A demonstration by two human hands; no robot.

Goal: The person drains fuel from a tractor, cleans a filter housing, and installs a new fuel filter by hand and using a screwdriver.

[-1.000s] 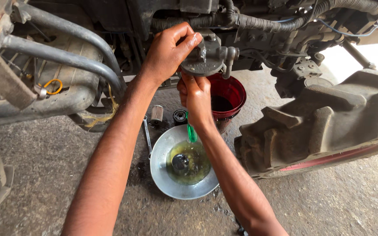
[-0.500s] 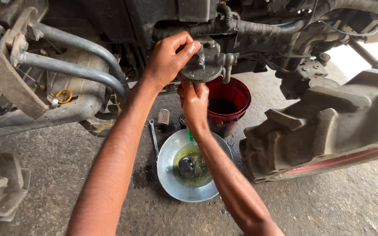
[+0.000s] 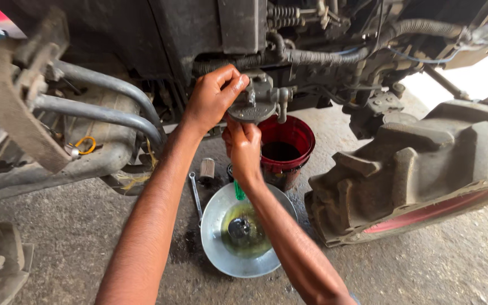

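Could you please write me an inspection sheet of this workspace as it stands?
Surface: concrete floor, oil-stained by the metal basin.
Job's things: grey filter housing on the machine's underside.
Clutter: basin of yellowish oil; red bucket of dark fluid; spanner; small filter cartridge.
Grips: left hand holds the housing from above; right hand touches it from below.
Cables: ribbed hoses; yellow wire loop.
Surroundings: tyre at right.
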